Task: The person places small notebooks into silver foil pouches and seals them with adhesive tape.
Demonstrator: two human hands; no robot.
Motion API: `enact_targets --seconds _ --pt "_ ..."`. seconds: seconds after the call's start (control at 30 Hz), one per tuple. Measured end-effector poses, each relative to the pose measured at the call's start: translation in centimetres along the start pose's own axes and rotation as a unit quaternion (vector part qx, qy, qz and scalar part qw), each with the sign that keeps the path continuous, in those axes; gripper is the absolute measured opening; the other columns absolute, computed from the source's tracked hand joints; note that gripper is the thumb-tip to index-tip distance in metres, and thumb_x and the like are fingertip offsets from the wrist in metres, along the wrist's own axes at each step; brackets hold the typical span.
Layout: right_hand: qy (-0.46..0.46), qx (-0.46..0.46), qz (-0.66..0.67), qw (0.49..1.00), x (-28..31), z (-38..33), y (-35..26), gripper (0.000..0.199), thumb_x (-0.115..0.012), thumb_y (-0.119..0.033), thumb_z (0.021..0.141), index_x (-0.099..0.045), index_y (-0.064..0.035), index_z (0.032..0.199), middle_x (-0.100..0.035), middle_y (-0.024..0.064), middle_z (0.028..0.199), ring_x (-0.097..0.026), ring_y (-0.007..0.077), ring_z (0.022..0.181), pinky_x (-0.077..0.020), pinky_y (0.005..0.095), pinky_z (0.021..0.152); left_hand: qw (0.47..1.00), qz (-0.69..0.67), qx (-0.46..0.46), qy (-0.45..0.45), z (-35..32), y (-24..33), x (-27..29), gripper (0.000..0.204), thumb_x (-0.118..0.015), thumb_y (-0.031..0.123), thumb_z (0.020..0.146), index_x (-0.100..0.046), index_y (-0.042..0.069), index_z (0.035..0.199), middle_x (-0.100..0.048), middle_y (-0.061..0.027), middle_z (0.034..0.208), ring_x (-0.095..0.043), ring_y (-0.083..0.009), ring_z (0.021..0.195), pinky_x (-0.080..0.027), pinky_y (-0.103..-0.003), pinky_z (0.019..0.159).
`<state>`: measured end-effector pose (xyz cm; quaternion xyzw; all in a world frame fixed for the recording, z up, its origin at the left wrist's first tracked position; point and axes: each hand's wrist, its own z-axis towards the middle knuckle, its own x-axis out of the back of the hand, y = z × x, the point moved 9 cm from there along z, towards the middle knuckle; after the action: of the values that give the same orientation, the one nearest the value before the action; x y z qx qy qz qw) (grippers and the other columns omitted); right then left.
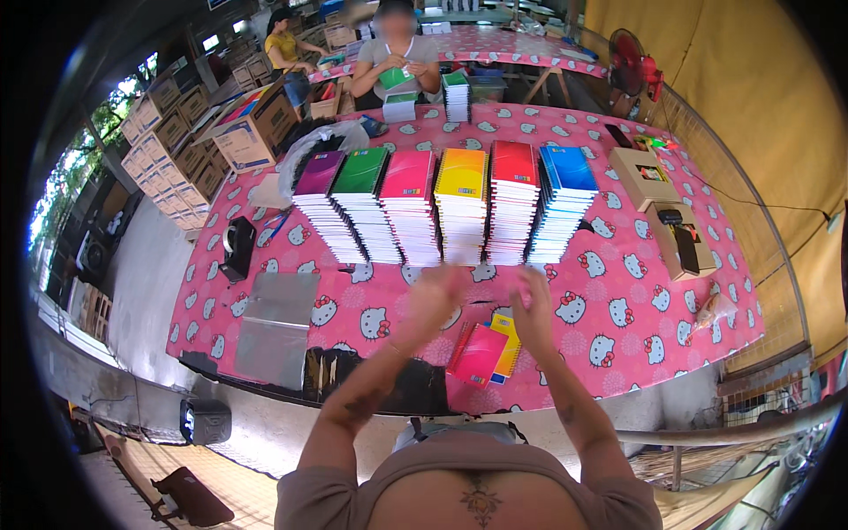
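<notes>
Six tall stacks of spiral notebooks stand in a row across the table: purple [320,172], green [360,171], pink [406,175], yellow [461,172], red [514,165] and blue [568,168]. My left hand [437,296], smeared by motion, is in front of the pink and yellow stacks. Just in front of the red stack is my right hand [532,296], its fingers slightly bent and apart, with nothing visible in them. Below the hands, near the front edge, a loose pink notebook [480,355] overlaps a yellow notebook [507,334]; a blue edge shows beneath.
A black tape dispenser [237,249] and a grey sheet [278,320] lie at left. Open cardboard boxes [678,243] sit at right. Across the table a person holds a green notebook [396,79] beside smaller stacks. A red fan [629,62] stands beyond.
</notes>
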<state>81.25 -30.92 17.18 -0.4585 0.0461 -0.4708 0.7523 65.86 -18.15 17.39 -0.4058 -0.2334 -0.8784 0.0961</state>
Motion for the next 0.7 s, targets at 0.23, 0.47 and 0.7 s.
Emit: enact_targets --seconds 0.23,0.47,0.7 --pt "-0.027 0.31 -0.107 0.944 -13.0 11.0 -16.1 0.041 -0.068 -0.015 0.084 -0.06 -0.0046 0.123 -0.055 0.0153 0.134 -0.052 0.0343 0.124 -0.037 0.0497 0.106 0.955 0.265 0.004 0.134 6.7 -10.6 16.1 0.039 -0.064 0.01 0.086 -0.061 0.005 0.125 -0.065 -0.0145 0.125 -0.06 -0.0312 0.117 -0.041 -0.049 0.105" --pt "-0.063 0.293 -0.169 0.939 -16.8 14.8 -13.9 0.022 -0.063 -0.007 0.083 -0.067 -0.0079 0.106 -0.067 0.0088 0.103 -0.064 0.0289 0.098 -0.0442 0.0462 0.088 0.961 0.188 -0.023 0.2 6.8 -8.8 19.8 0.02 -0.061 0.009 0.091 -0.068 0.006 0.109 -0.069 -0.0129 0.086 -0.064 -0.0294 0.072 -0.049 -0.04 0.065" --pt "-0.174 0.124 0.262 0.941 -3.4 9.0 -10.2 0.027 -0.058 0.005 0.076 -0.063 -0.0031 0.102 -0.068 0.0126 0.107 -0.064 0.029 0.108 -0.0437 0.0402 0.102 0.957 -0.236 0.169 0.015 3.6 -1.7 24.7 0.035 -0.057 0.029 0.1 -0.069 -0.003 0.093 -0.062 -0.0035 0.065 -0.055 -0.0085 0.061 -0.042 -0.029 0.053"
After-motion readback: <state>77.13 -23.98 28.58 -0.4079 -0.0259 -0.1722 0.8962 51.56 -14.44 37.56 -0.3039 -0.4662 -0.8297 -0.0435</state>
